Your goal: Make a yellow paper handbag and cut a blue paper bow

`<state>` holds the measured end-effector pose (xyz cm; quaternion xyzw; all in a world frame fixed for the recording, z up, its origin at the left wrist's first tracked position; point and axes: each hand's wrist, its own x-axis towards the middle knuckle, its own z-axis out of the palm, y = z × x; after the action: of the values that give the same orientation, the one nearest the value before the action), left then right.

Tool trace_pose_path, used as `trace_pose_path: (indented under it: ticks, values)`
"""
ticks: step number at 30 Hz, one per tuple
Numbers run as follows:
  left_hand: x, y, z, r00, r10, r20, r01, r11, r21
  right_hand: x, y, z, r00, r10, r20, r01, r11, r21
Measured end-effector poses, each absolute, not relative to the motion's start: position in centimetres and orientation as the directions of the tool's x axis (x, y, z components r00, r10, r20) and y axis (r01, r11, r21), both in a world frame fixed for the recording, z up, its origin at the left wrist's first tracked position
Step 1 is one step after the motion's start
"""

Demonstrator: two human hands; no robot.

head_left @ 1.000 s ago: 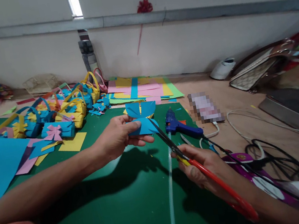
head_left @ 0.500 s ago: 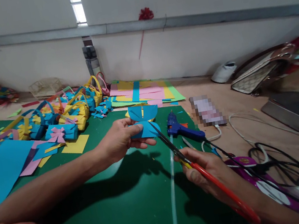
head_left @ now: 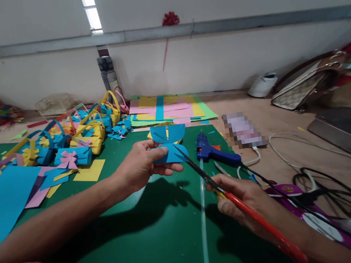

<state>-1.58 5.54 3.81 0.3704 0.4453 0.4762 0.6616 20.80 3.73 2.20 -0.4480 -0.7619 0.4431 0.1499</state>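
Observation:
Pinched between the thumb and fingers of my left hand (head_left: 145, 164) is a piece of blue paper (head_left: 175, 151) with rounded ends, folded so that one half stands up behind the other. My right hand (head_left: 241, 197) is closed around a pair of scissors (head_left: 205, 176) with red and yellow handles. The scissor tips lie against the right part of the blue paper. Just behind the scissors a blue glue gun (head_left: 216, 152) rests on the green mat (head_left: 138, 251), with a long clear glue stick (head_left: 205, 235) trailing from it toward me.
Small paper baskets (head_left: 91, 137) in several colours stand at the left, beside a large blue sheet (head_left: 4, 202). Stacked coloured paper (head_left: 178, 108) lies at the back. A phone (head_left: 243, 130), cables (head_left: 329, 195) and a purple power strip (head_left: 292, 197) occupy the right side.
Almost nothing differs. The scissors have shifted very slightly against the blue paper, with their tips a little farther left; my left hand keeps its grip.

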Motion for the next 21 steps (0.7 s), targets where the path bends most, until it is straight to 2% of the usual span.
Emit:
trace_pose_path:
  ticks: [21]
  values:
    - [-1.61, 5.51, 3.78, 0.153, 0.96, -0.236, -0.3, 0.272, 0.914, 20.97, 3.93, 2.28, -0.55, 0.828, -0.109, 0.551, 0.261, -0.793]
